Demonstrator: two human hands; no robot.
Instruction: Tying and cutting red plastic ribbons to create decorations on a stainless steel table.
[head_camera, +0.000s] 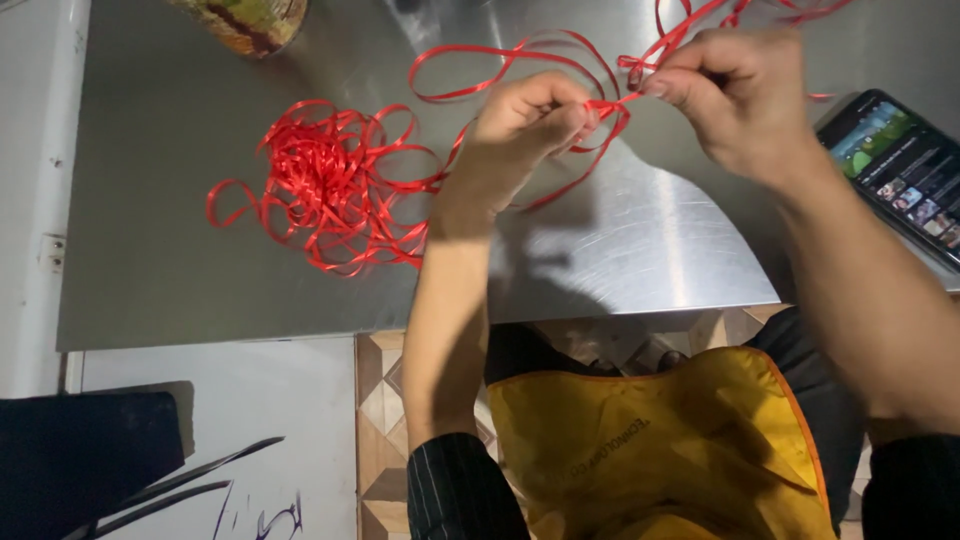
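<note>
A tangled heap of thin red ribbon (325, 185) lies on a steel table (180, 250), with loops trailing right toward my hands. My left hand (520, 135) pinches a strand of the ribbon above the table's middle. Just to its right, my right hand (735, 95) pinches the same strand between thumb and forefinger, so a short taut piece of ribbon (618, 102) runs between the two hands. More ribbon loops rise past my right hand to the top edge.
A phone with a lit screen (900, 170) lies at the table's right edge. A patterned round container (245, 22) stands at the back left. A yellow apron (650, 450) covers my lap below the table's front edge. A dark object (80, 450) sits at lower left.
</note>
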